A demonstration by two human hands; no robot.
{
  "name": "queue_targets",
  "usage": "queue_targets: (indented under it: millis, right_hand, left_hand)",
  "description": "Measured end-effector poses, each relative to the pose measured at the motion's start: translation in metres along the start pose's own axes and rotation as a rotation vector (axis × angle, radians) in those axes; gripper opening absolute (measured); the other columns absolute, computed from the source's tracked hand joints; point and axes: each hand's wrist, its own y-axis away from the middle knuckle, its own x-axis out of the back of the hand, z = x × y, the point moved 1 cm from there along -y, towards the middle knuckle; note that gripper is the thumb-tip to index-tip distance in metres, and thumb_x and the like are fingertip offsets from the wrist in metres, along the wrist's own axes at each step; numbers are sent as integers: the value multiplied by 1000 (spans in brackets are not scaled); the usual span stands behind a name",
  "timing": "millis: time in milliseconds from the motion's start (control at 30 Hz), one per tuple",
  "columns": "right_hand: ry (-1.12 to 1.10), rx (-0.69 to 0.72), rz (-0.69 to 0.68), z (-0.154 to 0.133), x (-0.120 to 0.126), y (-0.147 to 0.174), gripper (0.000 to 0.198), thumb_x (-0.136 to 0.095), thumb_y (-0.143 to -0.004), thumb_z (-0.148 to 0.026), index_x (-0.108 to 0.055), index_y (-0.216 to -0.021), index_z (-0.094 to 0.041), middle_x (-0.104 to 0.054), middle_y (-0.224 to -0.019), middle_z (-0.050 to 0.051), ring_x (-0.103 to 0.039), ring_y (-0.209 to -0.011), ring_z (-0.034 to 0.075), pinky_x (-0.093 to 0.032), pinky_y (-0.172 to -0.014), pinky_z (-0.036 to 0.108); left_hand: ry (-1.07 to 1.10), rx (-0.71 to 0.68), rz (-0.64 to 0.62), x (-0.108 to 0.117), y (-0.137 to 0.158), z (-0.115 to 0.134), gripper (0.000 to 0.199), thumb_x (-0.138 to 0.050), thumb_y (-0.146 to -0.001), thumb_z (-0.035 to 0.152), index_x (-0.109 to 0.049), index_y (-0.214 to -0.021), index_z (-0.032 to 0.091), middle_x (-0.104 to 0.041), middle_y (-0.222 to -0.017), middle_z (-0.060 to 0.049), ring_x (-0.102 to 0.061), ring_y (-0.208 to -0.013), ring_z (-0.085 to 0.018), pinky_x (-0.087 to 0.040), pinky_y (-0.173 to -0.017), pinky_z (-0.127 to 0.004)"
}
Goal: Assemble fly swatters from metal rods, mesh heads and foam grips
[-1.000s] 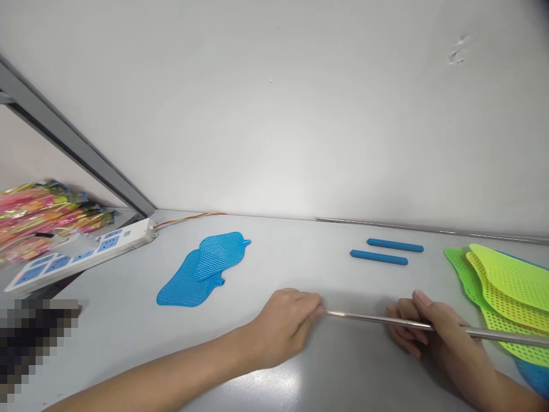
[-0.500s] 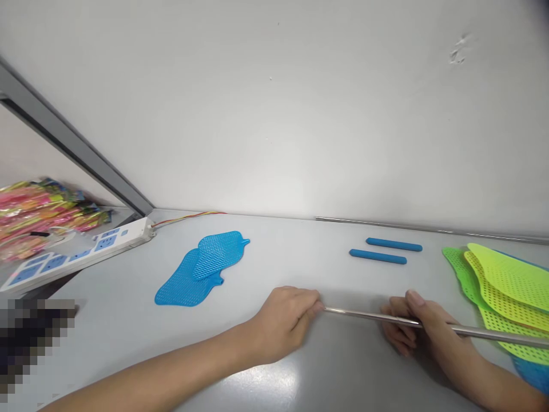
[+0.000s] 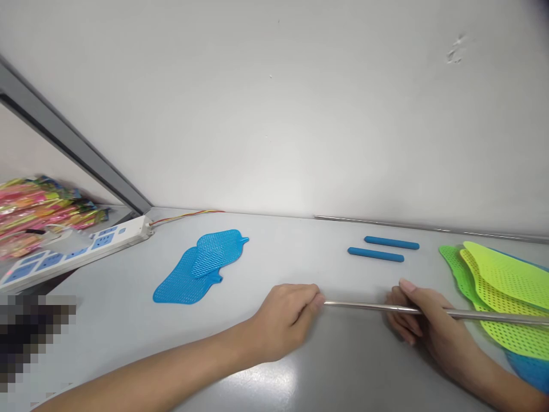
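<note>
Holds a slender, shiny silver metal rod (image 3: 355,305) above the smooth grey worktop (image 3: 330,366), with the left hand (image 3: 288,319) clamped round its thinner part. Grips it farther along in the loosely curled right hand (image 3: 429,319), with thumb across.

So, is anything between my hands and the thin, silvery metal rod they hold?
Nothing visible: your bare left hand grips the thin, silvery metal rod, and your bare right hand holds it farther along. The yellow-green perforated plastic sheets lie behind the rod.
</note>
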Motion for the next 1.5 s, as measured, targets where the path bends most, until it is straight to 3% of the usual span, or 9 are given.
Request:
queue_targets:
  millis: [167,300,500,733,833,1100,1300,1500]
  right_hand:
    - [-196,69,237,-3,2,0,44,-41,-80,-34,-25,-42,-19,-19,-41,-5,-19,-39,9,-13,-39,27]
    - [-363,117,276,-9,2,-6,44,-36,-81,-35,-24,-42,-18,-15,-40,-4,-19,-38,9,-16,-40,28]
    - [-409,150,316,-12,5,-11,43,-32,-81,-39,-20,-46,-18,-16,-41,-5,-19,-36,9,-16,-38,26]
    - [-399,39,263,-11,3,-14,43,-39,-79,-34,-25,-42,-18,-19,-38,-5,-21,-36,8,-18,-37,25]
    - [-415,56,236,-9,3,-13,42,-39,-80,-32,-29,-41,-18,-21,-38,-4,-23,-37,9,-18,-38,25]
    - [-346,-16,73,-6,1,-4,41,-33,-82,-39,-32,-46,-18,-23,-42,-5,-22,-36,7,-12,-35,23]
    - [-179,-54,-49,-1,-5,1,41,-27,-84,-40,-33,-50,-18,-29,-41,-4,-27,-37,8,-18,-39,24]
    - [-212,-68,-83,0,-4,0,42,-25,-84,-39,-36,-49,-18,-30,-41,-4,-32,-37,10,-23,-40,25]
  left_hand:
    - [-61,-65,-52,0,1,3,26,-27,-85,29,-37,-63,17,-35,-51,4,-31,-46,-8,-28,-49,-21]
    - [-161,-72,-68,-1,1,3,23,-29,-85,28,-41,-68,17,-42,-54,3,-36,-48,-9,-30,-52,-22]
    - [-189,-67,-63,-2,1,3,28,-24,-86,26,-41,-66,17,-43,-53,3,-37,-47,-9,-31,-52,-22]
    - [-257,-50,-75,-5,0,0,28,-23,-86,26,-39,-65,17,-44,-53,2,-38,-48,-10,-31,-52,-23]
    - [-275,-53,-103,-6,0,-1,28,-23,-86,26,-39,-66,17,-46,-55,2,-39,-50,-10,-31,-53,-23]
    - [-238,-88,-124,-3,4,-4,27,-24,-86,24,-41,-67,17,-49,-57,0,-40,-52,-10,-31,-56,-24]
    - [-227,-122,-146,-2,5,-3,27,-25,-86,24,-43,-67,16,-51,-58,0,-42,-52,-10,-31,-56,-24]
    - [-235,-114,-147,-2,3,-1,29,-23,-86,25,-43,-67,17,-50,-56,1,-40,-51,-10,-31,-56,-24]
